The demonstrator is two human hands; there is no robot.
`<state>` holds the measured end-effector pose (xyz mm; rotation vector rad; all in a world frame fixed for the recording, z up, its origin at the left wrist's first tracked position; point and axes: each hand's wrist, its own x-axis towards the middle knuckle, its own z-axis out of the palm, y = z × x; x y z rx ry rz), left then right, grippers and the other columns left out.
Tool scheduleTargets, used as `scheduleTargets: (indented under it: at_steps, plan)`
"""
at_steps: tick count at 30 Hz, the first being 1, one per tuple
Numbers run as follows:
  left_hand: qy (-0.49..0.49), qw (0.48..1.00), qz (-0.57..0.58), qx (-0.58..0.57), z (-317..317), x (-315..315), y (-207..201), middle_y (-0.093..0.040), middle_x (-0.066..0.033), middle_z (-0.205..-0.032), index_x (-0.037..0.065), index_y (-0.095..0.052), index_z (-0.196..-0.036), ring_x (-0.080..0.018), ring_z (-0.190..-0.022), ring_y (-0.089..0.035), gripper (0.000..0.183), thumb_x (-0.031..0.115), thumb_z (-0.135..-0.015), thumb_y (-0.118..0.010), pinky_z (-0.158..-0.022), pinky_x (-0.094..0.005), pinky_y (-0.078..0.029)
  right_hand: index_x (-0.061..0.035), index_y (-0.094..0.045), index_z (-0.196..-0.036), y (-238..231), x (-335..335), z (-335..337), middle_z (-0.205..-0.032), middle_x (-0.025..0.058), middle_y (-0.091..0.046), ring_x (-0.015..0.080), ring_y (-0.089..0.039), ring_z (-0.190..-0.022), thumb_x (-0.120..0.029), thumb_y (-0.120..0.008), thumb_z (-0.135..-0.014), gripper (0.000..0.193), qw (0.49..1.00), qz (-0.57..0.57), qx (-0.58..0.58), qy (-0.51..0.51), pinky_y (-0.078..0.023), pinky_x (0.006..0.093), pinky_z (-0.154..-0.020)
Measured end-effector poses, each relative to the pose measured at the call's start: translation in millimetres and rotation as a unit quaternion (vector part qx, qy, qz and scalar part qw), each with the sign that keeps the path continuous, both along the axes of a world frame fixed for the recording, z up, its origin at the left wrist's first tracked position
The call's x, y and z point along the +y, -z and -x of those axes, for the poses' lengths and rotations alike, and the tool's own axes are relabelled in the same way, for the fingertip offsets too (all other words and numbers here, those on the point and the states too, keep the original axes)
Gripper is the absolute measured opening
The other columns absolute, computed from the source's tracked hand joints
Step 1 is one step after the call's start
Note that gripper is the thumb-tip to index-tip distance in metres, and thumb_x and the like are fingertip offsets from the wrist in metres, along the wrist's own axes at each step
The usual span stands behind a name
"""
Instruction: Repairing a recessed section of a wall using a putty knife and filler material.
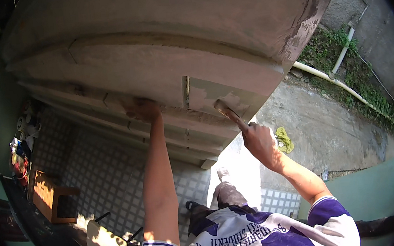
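My right hand (260, 144) is closed round the handle of a scraper (227, 110), a narrow tool with a flat, dark end. Its tip meets a grey, patchily coated rectangle (232, 95) on the pinkish wall (172, 68). A narrow upright slot (186, 90) borders that rectangle on its left. Farther left, my left hand (143, 109) is up at the wall's lower ledge, in shadow and smeared, so its finger shape is unclear. Nothing shows in it.
Stepped ledges run along the wall down to a tiled floor (114, 155). A wooden stool (48, 196) and a chair (104, 240) stand at lower left. On the right are a concrete yard (331, 123), a yellow-green cloth (284, 140) and a white pipe (327, 78).
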<state>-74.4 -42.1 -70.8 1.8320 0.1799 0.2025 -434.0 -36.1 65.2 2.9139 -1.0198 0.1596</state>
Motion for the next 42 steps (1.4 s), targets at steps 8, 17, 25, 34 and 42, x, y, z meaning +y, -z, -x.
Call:
scheduleTargets:
  at_steps: [8,17,25,34,42]
  plan:
    - [-0.009,1.0,0.006,0.011,5.1,3.3,-8.2,-0.035,-0.0253,-0.141,0.019,-0.023,-0.155,-0.0523,-0.124,-0.045,0.068,0.035,-0.097,-0.054,-0.099,-0.061,-0.043,-0.0304,-0.021,-0.158,4.3,-7.6,-3.9,-0.063,0.0198,-0.06,0.0366,-0.062,-0.053,-0.002,-0.053,-0.091,0.08,0.998,0.031,-0.039,-0.023,-0.05,0.0484,-0.047]
    - [-0.009,1.0,-0.002,0.009,9.4,2.1,-13.6,-0.039,-0.0278,-0.138,0.017,-0.023,-0.154,-0.0518,-0.122,-0.047,0.067,0.031,-0.096,-0.055,-0.099,-0.0609,-0.044,-0.0323,-0.015,-0.159,-6.9,-3.7,0.2,-0.068,0.0202,-0.063,0.0361,-0.065,-0.056,0.003,-0.053,-0.085,0.091,1.0,0.024,0.015,-0.013,-0.054,0.0467,-0.05]
    - [0.007,1.0,-0.007,0.02,0.3,1.0,-2.5,-0.037,-0.0265,-0.138,0.015,-0.023,-0.154,-0.0517,-0.122,-0.047,0.066,0.029,-0.097,-0.053,-0.098,-0.0616,-0.044,-0.0304,-0.015,-0.159,-11.0,-5.7,11.9,-0.063,0.0197,-0.062,0.0363,-0.064,-0.053,0.003,-0.054,-0.083,0.092,1.0,-0.01,0.019,-0.006,-0.053,0.0477,-0.048]
    - [0.011,1.0,-0.013,0.0,8.1,3.4,-11.8,-0.037,-0.027,-0.136,0.015,-0.02,-0.155,-0.0509,-0.121,-0.048,0.066,0.029,-0.098,-0.052,-0.098,-0.0616,-0.044,-0.0316,-0.018,-0.159,1.0,-1.4,5.5,-0.066,0.0204,-0.062,0.0372,-0.062,-0.054,0.001,-0.052,-0.088,0.085,1.0,0.004,0.023,0.008,-0.05,0.0477,-0.048]
    - [0.008,1.0,-0.001,-0.018,8.5,2.3,-10.5,-0.037,-0.0259,-0.138,0.023,-0.02,-0.155,-0.051,-0.12,-0.048,0.064,0.029,-0.098,-0.05,-0.097,-0.0618,-0.044,-0.0332,-0.018,-0.159,-3.6,5.6,-1.4,-0.064,0.0203,-0.061,0.0368,-0.064,-0.056,0.004,-0.052,-0.083,0.091,1.0,-0.008,0.001,0.009,-0.052,0.0477,-0.05]
